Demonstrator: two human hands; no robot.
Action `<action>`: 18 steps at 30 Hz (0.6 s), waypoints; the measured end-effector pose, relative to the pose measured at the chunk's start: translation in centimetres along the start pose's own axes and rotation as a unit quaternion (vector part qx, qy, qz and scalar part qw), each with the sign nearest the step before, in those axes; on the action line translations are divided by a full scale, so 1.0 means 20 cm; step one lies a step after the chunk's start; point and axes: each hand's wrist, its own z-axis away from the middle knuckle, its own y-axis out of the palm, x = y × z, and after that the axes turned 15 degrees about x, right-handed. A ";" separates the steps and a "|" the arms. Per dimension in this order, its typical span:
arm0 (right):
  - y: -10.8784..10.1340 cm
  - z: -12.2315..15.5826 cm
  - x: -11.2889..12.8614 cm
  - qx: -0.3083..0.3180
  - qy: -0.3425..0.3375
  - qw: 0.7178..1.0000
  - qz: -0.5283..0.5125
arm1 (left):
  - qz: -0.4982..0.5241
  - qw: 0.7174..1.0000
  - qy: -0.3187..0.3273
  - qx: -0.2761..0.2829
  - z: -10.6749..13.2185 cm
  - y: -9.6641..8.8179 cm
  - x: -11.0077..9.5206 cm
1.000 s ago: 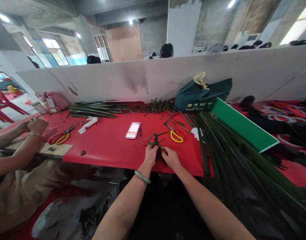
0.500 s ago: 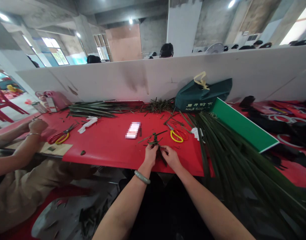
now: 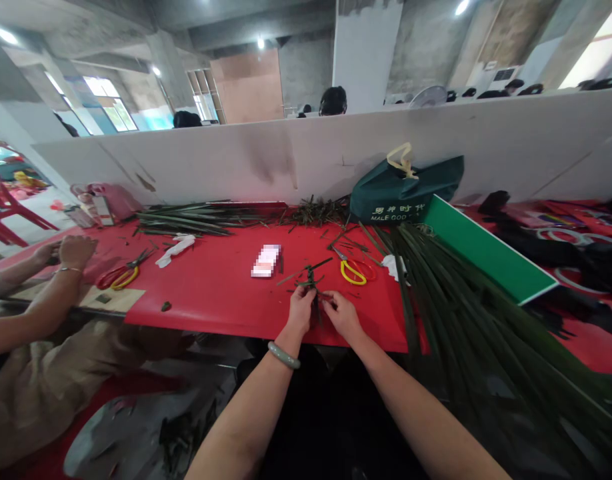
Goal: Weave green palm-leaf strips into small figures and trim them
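Between my hands, over the near edge of the red-covered table, is a small piece woven from green leaf strips (image 3: pixel 311 275), with strip ends sticking out to the sides. My left hand (image 3: pixel 302 308) is closed on its lower part; a pale bangle circles that wrist. Close by on the right, my right hand (image 3: pixel 340 312) pinches a thin leaf strip (image 3: pixel 323 295) at the piece's lower side. Scissors with yellow and red handles (image 3: pixel 353 272) lie just beyond my right hand. A phone (image 3: pixel 267 261) rests on the table ahead of my left hand.
Long green leaves (image 3: pixel 466 320) spread over the table's right side beside a green board (image 3: pixel 491 250) and a dark green bag (image 3: pixel 406 190). More leaf strips (image 3: pixel 196 217) lie along the white partition (image 3: pixel 211 160). At left, a co-worker's hands (image 3: pixel 76 252) are near another pair of scissors (image 3: pixel 121 272).
The leaf strip below my hands has shifted, and the woven piece's side strips have tilted slightly. Both my hands stay nearly in place. The co-worker's hands at left have moved a little.
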 end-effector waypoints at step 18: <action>0.00 -0.02 -0.03 0.027 -0.005 1.000 -0.014 | 0.090 0.996 -0.020 -0.013 0.00 -0.02 -0.01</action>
